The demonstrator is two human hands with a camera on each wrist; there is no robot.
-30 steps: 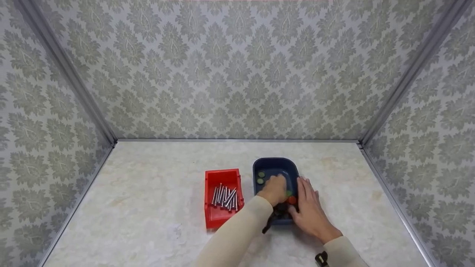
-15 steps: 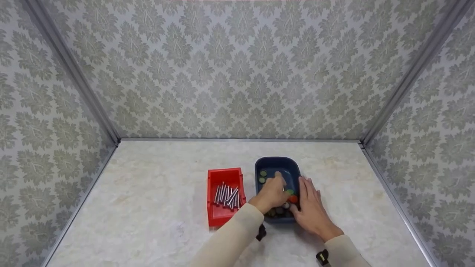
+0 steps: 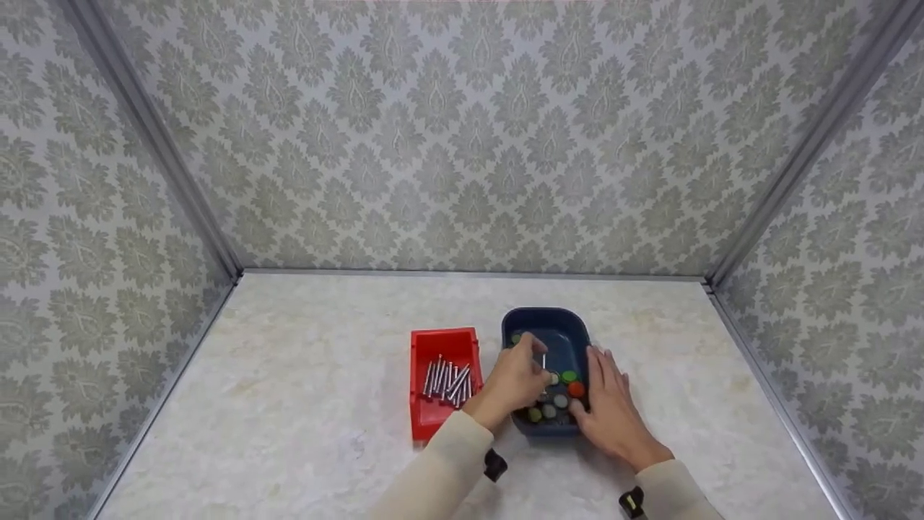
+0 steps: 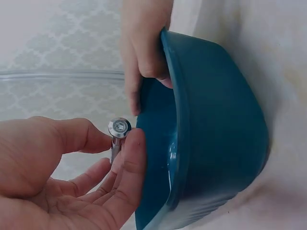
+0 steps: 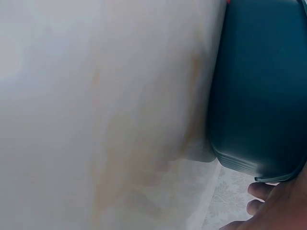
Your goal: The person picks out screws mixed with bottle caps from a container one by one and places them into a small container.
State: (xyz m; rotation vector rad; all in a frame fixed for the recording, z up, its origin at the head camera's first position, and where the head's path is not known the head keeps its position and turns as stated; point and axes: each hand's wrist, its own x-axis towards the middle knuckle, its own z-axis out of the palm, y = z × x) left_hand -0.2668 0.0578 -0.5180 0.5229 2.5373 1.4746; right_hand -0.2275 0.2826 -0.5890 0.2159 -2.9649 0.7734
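My left hand (image 3: 512, 379) is over the left side of a dark blue plastic bin (image 3: 546, 430). Between thumb and fingers it pinches a silver bolt (image 4: 119, 128), its socket head facing the left wrist camera. My right hand (image 3: 615, 415) lies along the bin's right wall, thumb hooked over the rim and fingers stretched along the outside. Inside the bin are several small round pieces, among them an orange one (image 3: 575, 388), a green one (image 3: 569, 376) and greyish ones. Part of the bin's left side is hidden by my left hand.
Just left of the blue bin stands a red bin (image 3: 444, 337) with several silver bolts (image 3: 447, 379) lying in it. Both bins are on a pale marbled table (image 3: 310, 383), enclosed by patterned walls at the back and sides.
My left hand has drawn back from deep in the blue bin toward its left rim, and a bolt now shows in its fingers. The right hand keeps its place on the bin.
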